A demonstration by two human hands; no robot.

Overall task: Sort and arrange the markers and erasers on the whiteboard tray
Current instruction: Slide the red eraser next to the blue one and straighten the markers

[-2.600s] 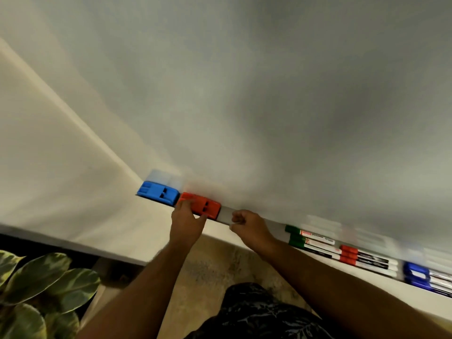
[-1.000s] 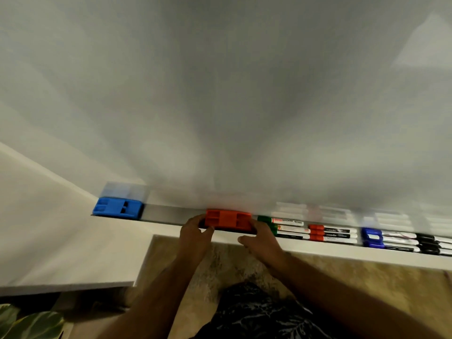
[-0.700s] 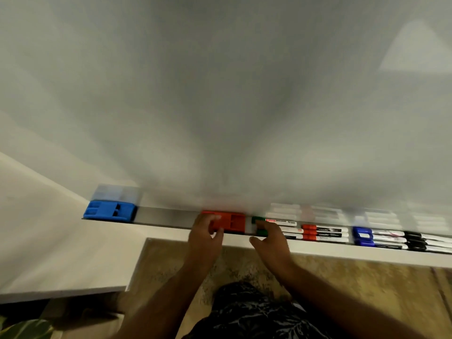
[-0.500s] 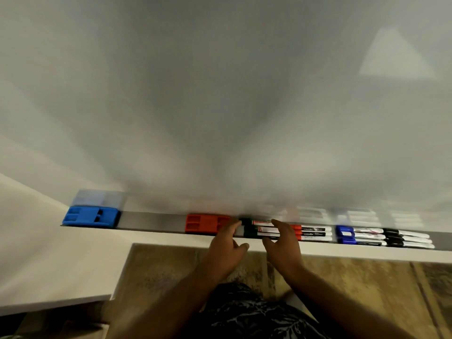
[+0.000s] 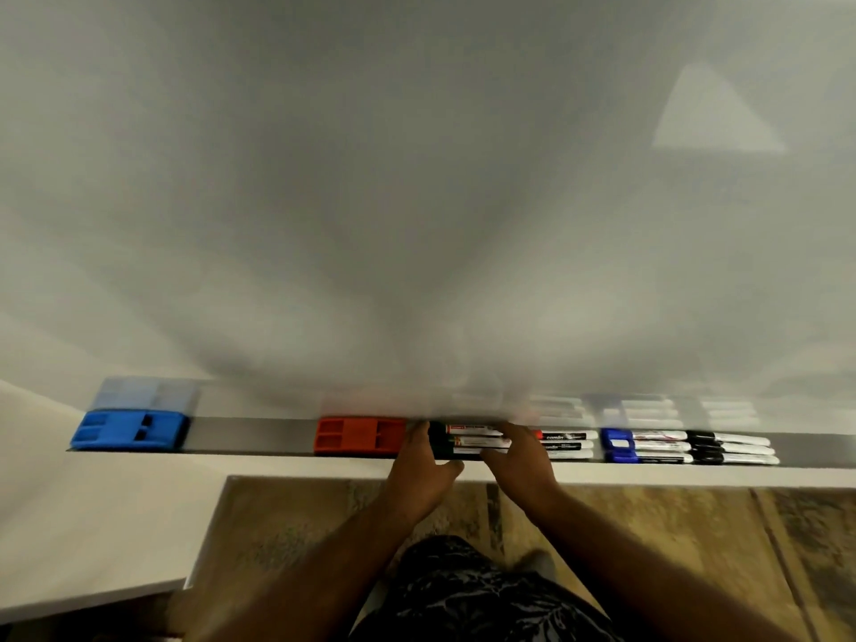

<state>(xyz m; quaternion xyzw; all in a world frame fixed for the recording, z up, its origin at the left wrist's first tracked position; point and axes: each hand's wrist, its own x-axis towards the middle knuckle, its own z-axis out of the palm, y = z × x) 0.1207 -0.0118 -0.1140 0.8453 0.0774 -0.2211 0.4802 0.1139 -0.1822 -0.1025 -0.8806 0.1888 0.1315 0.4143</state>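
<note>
Erasers (image 5: 360, 435), markers (image 5: 648, 447) along tray (image 5: 250, 435)

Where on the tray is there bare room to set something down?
One long bare stretch of tray, between the blue eraser and the orange eraser. A short strip shows at the far right, past the black markers. From the orange eraser rightward it is crowded: both hands on the green markers, then marker groups end to end.

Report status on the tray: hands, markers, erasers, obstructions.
Left hand and right hand both open around the green markers. Red eraser beside them, blue eraser at far left. Nothing in the way.
</note>
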